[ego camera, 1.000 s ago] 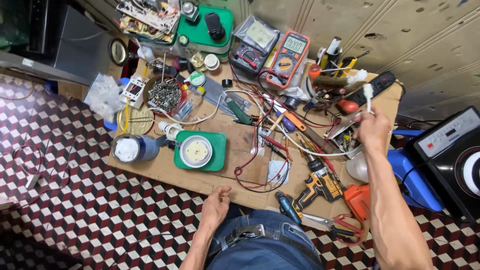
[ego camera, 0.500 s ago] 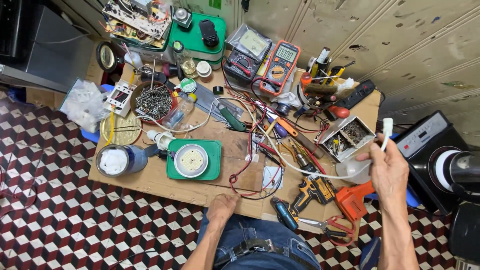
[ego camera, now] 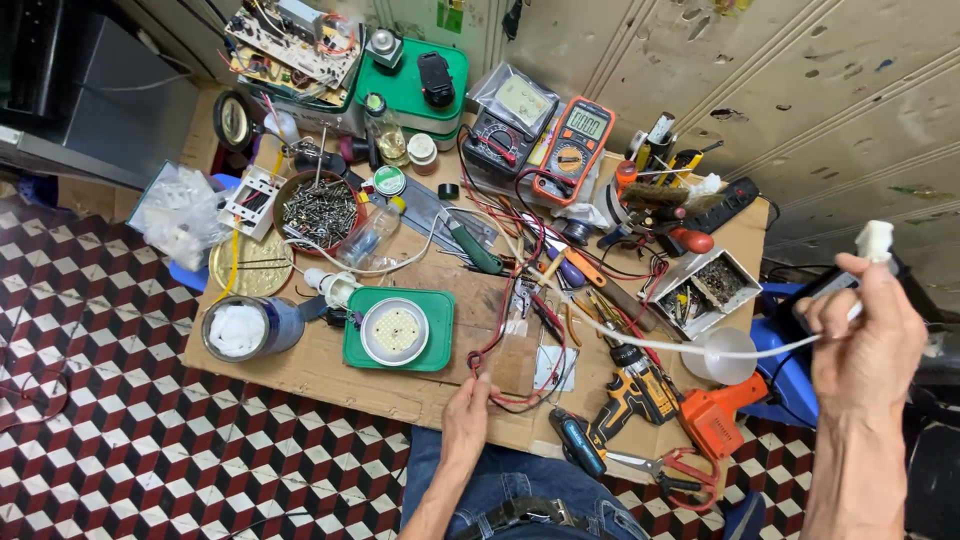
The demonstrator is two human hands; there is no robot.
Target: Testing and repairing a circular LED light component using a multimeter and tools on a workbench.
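Note:
My right hand (ego camera: 868, 340) is raised off the right edge of the table, shut on a white plug (ego camera: 876, 240) whose white cord (ego camera: 660, 343) trails back left across the bench toward a white lamp socket (ego camera: 328, 287). My left hand (ego camera: 466, 414) rests on the near edge of the cardboard-covered table (ego camera: 300, 375), fingers touching red and black wires (ego camera: 497, 350). A green tray (ego camera: 434, 340) with a round LED disc (ego camera: 395, 331) sits just left of that hand.
Cluttered bench: two multimeters (ego camera: 570, 150), a bowl of screws (ego camera: 318, 208), a cordless drill (ego camera: 638, 392), an orange glue gun (ego camera: 715, 418), pliers (ego camera: 680, 470), screwdrivers, a circuit board (ego camera: 290, 45), a white-filled jar (ego camera: 244, 328). Checkered floor lies to the left, a wall behind.
My right hand has carried the white plug further right and off the table, pulling the cord taut. My left hand stays at the table's near edge. The camera view moved closer.

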